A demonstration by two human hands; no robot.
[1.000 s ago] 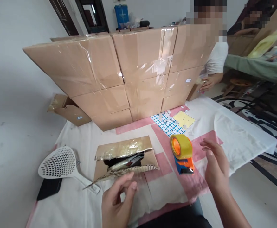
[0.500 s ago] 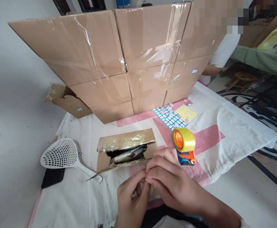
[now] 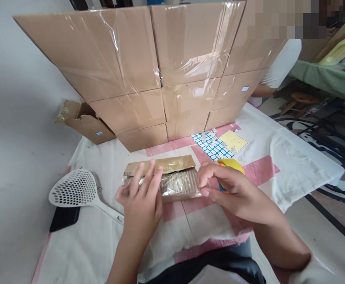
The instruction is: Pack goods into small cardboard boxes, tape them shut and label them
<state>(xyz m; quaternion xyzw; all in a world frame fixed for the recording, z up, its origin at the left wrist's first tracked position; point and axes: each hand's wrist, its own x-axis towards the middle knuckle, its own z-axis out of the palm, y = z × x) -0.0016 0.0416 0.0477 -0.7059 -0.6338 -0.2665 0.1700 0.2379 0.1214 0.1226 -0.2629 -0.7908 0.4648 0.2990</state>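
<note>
A small cardboard box (image 3: 178,187) lies in front of me, with clear tape shining on its folded-in flap. My left hand (image 3: 143,197) rests on its left part, fingers spread across the flaps. At the box's right end, my right hand (image 3: 228,189) has its fingers curled, thumb and fingertips closed at the edge of the flap. Behind that hand, a tape dispenser with a yellow roll (image 3: 233,163) is mostly hidden. The dark opening and the contents of the box are covered now.
A stacked wall of taped cardboard boxes (image 3: 137,71) stands behind. A white slotted skimmer (image 3: 74,189) overlaps a black phone-like object (image 3: 64,219) at left. An open carton (image 3: 92,128) sits beyond. A printed grid sheet (image 3: 210,146) lies right. Another person's sleeve (image 3: 285,65) shows behind.
My hands have parted from each other in front of the box and moved onto it. The front flap has folded over the opening. The left hand's fingers have spread.
</note>
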